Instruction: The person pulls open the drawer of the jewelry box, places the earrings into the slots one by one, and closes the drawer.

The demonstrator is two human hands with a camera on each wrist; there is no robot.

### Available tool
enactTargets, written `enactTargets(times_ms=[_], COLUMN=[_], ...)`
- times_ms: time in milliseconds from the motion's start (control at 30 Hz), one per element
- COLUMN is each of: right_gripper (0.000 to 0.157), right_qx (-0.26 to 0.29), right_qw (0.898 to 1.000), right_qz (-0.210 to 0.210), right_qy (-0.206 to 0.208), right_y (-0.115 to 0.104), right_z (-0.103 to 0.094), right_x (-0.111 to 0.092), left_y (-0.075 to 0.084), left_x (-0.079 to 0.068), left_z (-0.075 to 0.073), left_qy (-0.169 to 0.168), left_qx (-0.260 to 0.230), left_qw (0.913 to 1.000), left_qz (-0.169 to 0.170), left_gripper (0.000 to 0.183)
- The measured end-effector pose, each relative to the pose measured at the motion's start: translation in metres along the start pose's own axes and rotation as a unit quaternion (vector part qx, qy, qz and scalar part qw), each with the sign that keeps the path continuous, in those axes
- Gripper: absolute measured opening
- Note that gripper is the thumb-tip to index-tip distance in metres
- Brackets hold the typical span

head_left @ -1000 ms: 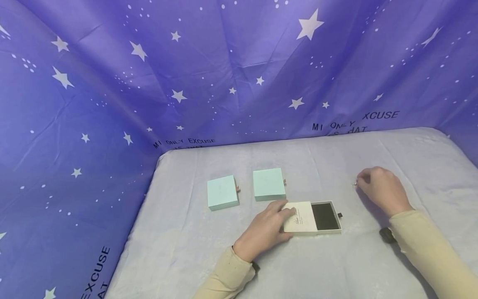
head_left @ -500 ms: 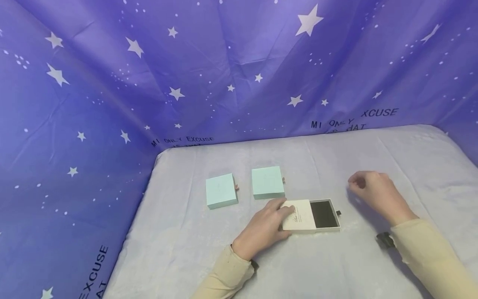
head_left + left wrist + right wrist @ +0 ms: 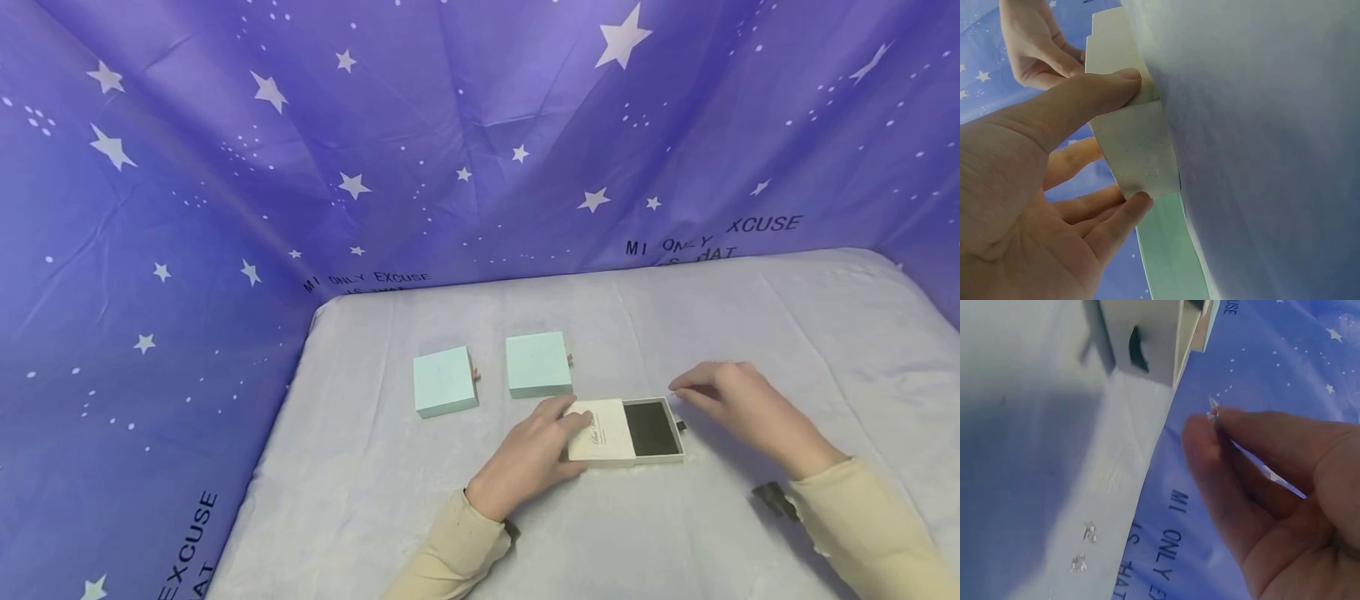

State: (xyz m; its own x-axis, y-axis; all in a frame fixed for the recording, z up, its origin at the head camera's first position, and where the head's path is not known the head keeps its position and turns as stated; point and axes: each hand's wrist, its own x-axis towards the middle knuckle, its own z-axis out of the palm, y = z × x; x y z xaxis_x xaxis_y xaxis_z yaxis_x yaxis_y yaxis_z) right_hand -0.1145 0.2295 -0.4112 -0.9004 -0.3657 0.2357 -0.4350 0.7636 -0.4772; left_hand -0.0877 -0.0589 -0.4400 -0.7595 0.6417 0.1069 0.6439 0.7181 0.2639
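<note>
Over the pale grey cloth [image 3: 600,533], grips the cream box [image 3: 609,429] with the left hand [image 3: 525,454], bending thumb and fingers around its cover from the near side to the far edge. Has the tray [image 3: 662,460] drawn partway out to the right, baring black lining [image 3: 651,429] and ending in a dark tab [image 3: 681,426]. Pinches a small silvery piece [image 3: 1214,412] between the tips of thumb and finger of the right hand [image 3: 746,407], near the tray's far right corner in the head view. Cannot tell its exact shape. Has more small silvery pieces [image 3: 1090,532] lying on the cloth, blurred in the right wrist view. Beyond the left hand, has a left mint box [image 3: 444,379] and a right mint box [image 3: 538,363] lying flat and apart, both with an orange tab on the right side. Wears beige sleeves [image 3: 866,517]. Faces purple-blue fabric [image 3: 480,108] printed with white stars and black lettering.
</note>
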Motion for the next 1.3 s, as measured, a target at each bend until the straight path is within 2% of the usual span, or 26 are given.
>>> enactTargets(times_ms=[67,200,433,667,933,1300], right_gripper=[0.015,0.014,0.009,0.007,0.008,0.015], right_qx=[-0.007,-0.007,0.006,-0.009,-0.027,-0.057], right_qw=[1.0,0.999,0.999,0.997,0.995,0.992], right_qz=[-0.019,-0.032,-0.024,-0.046,-0.068,-0.098], right_qy=[0.006,0.005,-0.04,-0.061,-0.072,-0.064], right_y=[-0.001,-0.003,-0.012,-0.019,-0.022,-0.024], right_z=[0.002,0.006,0.011,0.017,0.023,0.03], right_x=[0.0,0.0,0.001,0.002,0.003,0.002], left_y=[0.0,0.0,-0.002,-0.001,-0.002,-0.002], left_x=[0.0,0.0,0.0,0.0,-0.001,-0.001], left_z=[-0.001,-0.001,0.002,0.002,0.003,0.002], left_qy=[0.0,0.001,0.005,0.006,0.003,0.003], left_qx=[0.0,0.001,0.007,0.007,0.004,-0.001], left_qw=[1.0,1.0,1.0,0.9999,1.0,1.0], left_qz=[0.0,0.001,0.004,0.007,0.006,0.007], left_gripper=[0.062,0.062,0.062,0.062,0.062,0.062])
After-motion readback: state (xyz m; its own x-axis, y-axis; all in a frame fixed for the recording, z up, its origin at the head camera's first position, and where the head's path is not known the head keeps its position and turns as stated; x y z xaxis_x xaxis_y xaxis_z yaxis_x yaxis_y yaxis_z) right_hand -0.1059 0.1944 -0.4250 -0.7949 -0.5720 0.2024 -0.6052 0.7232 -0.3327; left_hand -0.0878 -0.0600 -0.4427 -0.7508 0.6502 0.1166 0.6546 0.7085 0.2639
